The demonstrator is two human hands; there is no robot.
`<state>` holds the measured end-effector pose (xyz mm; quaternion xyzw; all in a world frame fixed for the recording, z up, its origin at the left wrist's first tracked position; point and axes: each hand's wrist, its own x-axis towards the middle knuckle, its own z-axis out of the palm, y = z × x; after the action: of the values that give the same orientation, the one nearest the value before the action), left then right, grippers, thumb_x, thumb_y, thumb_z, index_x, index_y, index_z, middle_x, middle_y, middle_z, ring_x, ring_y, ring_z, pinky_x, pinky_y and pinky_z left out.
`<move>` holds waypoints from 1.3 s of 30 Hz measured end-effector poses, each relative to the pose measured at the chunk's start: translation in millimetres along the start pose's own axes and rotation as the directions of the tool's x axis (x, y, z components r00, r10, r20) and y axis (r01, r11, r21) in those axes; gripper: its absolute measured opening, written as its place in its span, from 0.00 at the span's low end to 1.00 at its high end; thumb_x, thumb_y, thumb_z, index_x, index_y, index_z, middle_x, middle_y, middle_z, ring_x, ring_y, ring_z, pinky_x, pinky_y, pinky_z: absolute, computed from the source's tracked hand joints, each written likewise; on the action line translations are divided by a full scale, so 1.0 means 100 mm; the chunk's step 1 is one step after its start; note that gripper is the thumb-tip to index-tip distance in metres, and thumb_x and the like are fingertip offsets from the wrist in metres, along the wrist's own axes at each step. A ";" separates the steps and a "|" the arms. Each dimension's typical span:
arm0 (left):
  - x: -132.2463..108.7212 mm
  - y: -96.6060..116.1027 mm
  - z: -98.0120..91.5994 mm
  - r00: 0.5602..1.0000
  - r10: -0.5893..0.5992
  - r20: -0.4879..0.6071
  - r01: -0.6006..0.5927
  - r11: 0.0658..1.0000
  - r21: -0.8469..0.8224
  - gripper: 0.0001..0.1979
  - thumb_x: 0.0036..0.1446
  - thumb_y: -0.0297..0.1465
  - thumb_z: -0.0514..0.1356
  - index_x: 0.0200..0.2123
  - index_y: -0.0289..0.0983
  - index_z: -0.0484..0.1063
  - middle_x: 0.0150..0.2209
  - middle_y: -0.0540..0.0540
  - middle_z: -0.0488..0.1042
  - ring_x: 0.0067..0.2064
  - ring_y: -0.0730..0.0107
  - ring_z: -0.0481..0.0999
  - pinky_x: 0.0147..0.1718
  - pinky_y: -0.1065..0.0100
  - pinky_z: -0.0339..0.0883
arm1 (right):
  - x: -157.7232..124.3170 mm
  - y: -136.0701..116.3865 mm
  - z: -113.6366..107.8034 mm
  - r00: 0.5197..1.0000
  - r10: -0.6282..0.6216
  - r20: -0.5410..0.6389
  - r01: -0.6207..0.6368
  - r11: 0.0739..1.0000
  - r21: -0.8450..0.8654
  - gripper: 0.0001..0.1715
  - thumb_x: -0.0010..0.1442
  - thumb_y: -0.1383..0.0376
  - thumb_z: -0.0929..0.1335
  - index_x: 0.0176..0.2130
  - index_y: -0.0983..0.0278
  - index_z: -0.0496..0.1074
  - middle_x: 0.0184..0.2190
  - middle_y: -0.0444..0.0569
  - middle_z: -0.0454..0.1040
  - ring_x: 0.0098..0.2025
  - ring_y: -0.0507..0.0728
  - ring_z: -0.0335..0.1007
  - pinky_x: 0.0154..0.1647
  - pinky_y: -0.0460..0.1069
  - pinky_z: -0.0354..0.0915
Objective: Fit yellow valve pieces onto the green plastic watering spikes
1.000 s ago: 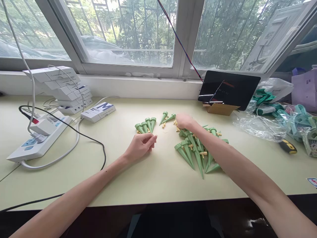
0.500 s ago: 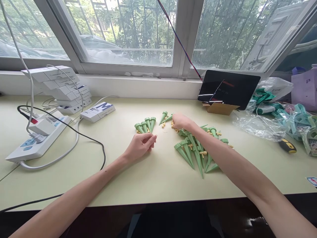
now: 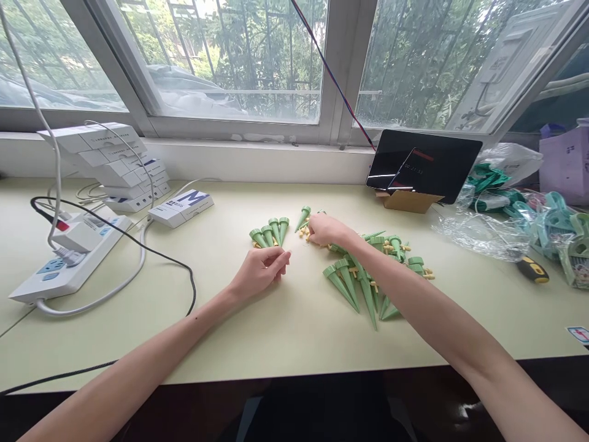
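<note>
My left hand (image 3: 258,270) rests on the table with thumb and fingers curled together; anything inside them is hidden. Just beyond it, several green plastic watering spikes (image 3: 275,227) lie in a fan, caps pointing away from me. My right hand (image 3: 326,229) reaches down among small yellow valve pieces (image 3: 304,233), its fingers bent and pressed together, and what they grip cannot be made out. Close to its fingertips lies a single green spike (image 3: 302,218). Under and beside my right forearm is a pile of green spikes (image 3: 365,288) mixed with yellow valves.
On the left stand a power strip (image 3: 69,261) with cables, stacked white boxes (image 3: 115,159) and a single box (image 3: 181,207). A tablet (image 3: 423,162) leans on a cardboard stand at the back. Plastic wrap (image 3: 478,233) and a yellow-black tool handle (image 3: 532,269) lie right.
My right hand has shifted slightly left and lower, over the small yellow pieces, uncovering part of a green cap behind it. My left hand stays put.
</note>
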<state>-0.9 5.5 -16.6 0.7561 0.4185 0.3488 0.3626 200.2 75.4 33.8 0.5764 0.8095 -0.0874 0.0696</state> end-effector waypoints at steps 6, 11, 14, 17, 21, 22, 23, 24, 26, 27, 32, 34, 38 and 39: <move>0.00 -0.01 0.00 1.000 -0.002 0.005 0.002 1.000 0.003 0.19 0.64 0.43 0.56 0.26 0.36 0.70 0.22 0.50 0.72 0.21 0.75 0.71 0.23 0.73 0.67 | -0.08 -0.16 -0.03 0.999 -0.040 -0.020 0.040 0.999 0.014 0.08 0.59 0.73 0.66 0.39 0.68 0.74 0.35 0.53 0.76 0.33 0.54 0.69 0.24 0.45 0.54; 0.00 0.01 0.00 1.000 -0.007 0.003 0.007 1.000 -0.005 0.19 0.64 0.43 0.56 0.26 0.36 0.70 0.21 0.50 0.71 0.20 0.75 0.71 0.22 0.73 0.67 | -0.11 -0.20 -0.03 0.997 -0.044 -0.062 0.045 0.999 0.021 0.09 0.59 0.75 0.65 0.37 0.68 0.74 0.36 0.54 0.75 0.33 0.54 0.69 0.25 0.46 0.53; 0.00 0.01 0.00 1.000 0.003 -0.002 -0.003 1.000 0.004 0.20 0.64 0.43 0.56 0.26 0.36 0.70 0.21 0.50 0.71 0.20 0.74 0.71 0.22 0.72 0.67 | -0.17 -0.21 -0.04 0.994 -0.033 -0.100 0.036 0.999 0.023 0.09 0.60 0.75 0.64 0.38 0.67 0.73 0.37 0.54 0.75 0.34 0.55 0.69 0.27 0.46 0.53; 0.01 0.00 0.00 1.000 0.023 -0.010 -0.022 1.000 0.021 0.20 0.64 0.43 0.55 0.25 0.36 0.70 0.21 0.50 0.72 0.20 0.74 0.71 0.22 0.72 0.67 | -0.26 -0.22 0.00 0.972 -0.046 -0.232 0.059 0.997 0.050 0.10 0.64 0.73 0.62 0.39 0.67 0.72 0.35 0.54 0.74 0.33 0.55 0.68 0.27 0.46 0.52; 0.01 0.01 -0.01 0.999 0.044 -0.031 -0.042 0.998 0.056 0.20 0.64 0.43 0.56 0.24 0.36 0.69 0.20 0.50 0.71 0.20 0.75 0.70 0.22 0.73 0.66 | -0.44 -0.31 0.20 0.855 -0.112 -0.506 0.185 0.978 0.096 0.12 0.68 0.71 0.58 0.40 0.68 0.70 0.34 0.52 0.70 0.30 0.53 0.62 0.27 0.46 0.53; 0.01 0.01 -0.01 0.998 0.051 -0.044 -0.048 0.996 0.074 0.20 0.64 0.42 0.55 0.24 0.36 0.69 0.20 0.51 0.71 0.20 0.75 0.70 0.22 0.73 0.66 | -0.48 -0.33 0.27 0.828 -0.121 -0.547 0.209 0.973 0.101 0.12 0.68 0.71 0.58 0.40 0.68 0.69 0.34 0.52 0.69 0.29 0.53 0.61 0.27 0.46 0.53; 0.01 0.01 -0.01 0.996 0.062 -0.062 -0.056 0.994 0.098 0.20 0.64 0.42 0.55 0.23 0.36 0.69 0.20 0.51 0.71 0.19 0.76 0.69 0.22 0.73 0.65 | -0.53 -0.36 0.33 0.808 -0.142 -0.572 0.240 0.966 0.100 0.13 0.68 0.71 0.58 0.40 0.68 0.69 0.34 0.52 0.68 0.30 0.53 0.60 0.28 0.46 0.54; 0.02 0.01 -0.02 0.993 0.076 -0.085 -0.065 0.989 0.130 0.20 0.65 0.42 0.55 0.23 0.36 0.69 0.20 0.51 0.71 0.19 0.76 0.68 0.22 0.73 0.64 | -0.57 -0.38 0.39 0.787 -0.164 -0.594 0.271 0.958 0.095 0.13 0.68 0.71 0.57 0.40 0.68 0.69 0.34 0.52 0.68 0.31 0.53 0.60 0.28 0.46 0.54; 0.03 0.00 -0.04 0.983 0.112 -0.144 -0.081 0.975 0.206 0.20 0.64 0.41 0.55 0.23 0.37 0.69 0.19 0.52 0.70 0.19 0.77 0.66 0.23 0.72 0.63 | -0.64 -0.43 0.50 0.757 -0.229 -0.612 0.344 0.936 0.074 0.12 0.68 0.72 0.58 0.39 0.68 0.69 0.35 0.52 0.67 0.31 0.53 0.58 0.28 0.46 0.55; 0.04 0.00 -0.06 0.975 0.131 -0.178 -0.084 0.965 0.247 0.19 0.64 0.40 0.56 0.23 0.37 0.69 0.18 0.52 0.69 0.19 0.77 0.65 0.23 0.72 0.63 | -0.67 -0.45 0.54 0.740 -0.263 -0.619 0.377 0.925 0.057 0.12 0.67 0.72 0.58 0.39 0.68 0.69 0.34 0.51 0.66 0.30 0.52 0.57 0.28 0.46 0.54; 0.13 -0.01 -0.17 0.931 0.173 -0.322 -0.044 0.928 0.371 0.16 0.63 0.39 0.56 0.26 0.38 0.70 0.21 0.52 0.71 0.22 0.75 0.67 0.26 0.72 0.64 | -0.76 -0.58 0.66 0.689 -0.381 -0.616 0.493 0.870 0.014 0.11 0.66 0.73 0.58 0.36 0.67 0.68 0.33 0.49 0.64 0.27 0.52 0.51 0.26 0.46 0.52; 0.18 0.00 -0.22 0.911 0.196 -0.363 -0.040 0.917 0.396 0.13 0.63 0.39 0.56 0.29 0.38 0.71 0.25 0.50 0.75 0.26 0.73 0.72 0.29 0.72 0.67 | -0.77 -0.63 0.70 0.679 -0.386 -0.625 0.523 0.851 0.042 0.11 0.66 0.73 0.58 0.36 0.66 0.67 0.33 0.49 0.64 0.27 0.51 0.50 0.26 0.46 0.51; 0.30 0.02 -0.32 0.901 0.212 -0.379 -0.052 0.920 0.389 0.10 0.60 0.37 0.58 0.31 0.37 0.73 0.31 0.47 0.77 0.32 0.70 0.76 0.33 0.71 0.71 | -0.77 -0.71 0.80 0.660 -0.396 -0.638 0.580 0.809 0.098 0.11 0.67 0.71 0.58 0.37 0.66 0.67 0.33 0.47 0.64 0.27 0.51 0.51 0.27 0.46 0.52; 0.35 0.02 -0.35 0.898 0.164 -0.410 -0.020 0.943 0.332 0.10 0.59 0.37 0.59 0.31 0.37 0.73 0.31 0.47 0.77 0.32 0.70 0.77 0.33 0.71 0.71 | -0.77 -0.72 0.82 0.662 -0.401 -0.633 0.593 0.797 0.116 0.11 0.68 0.71 0.58 0.38 0.66 0.67 0.34 0.47 0.64 0.27 0.51 0.52 0.27 0.45 0.52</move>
<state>-15.1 44.4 9.8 0.7278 0.5026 0.4518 0.1165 157.8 -36.9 -25.3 0.3309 0.8938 -0.0507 -0.2985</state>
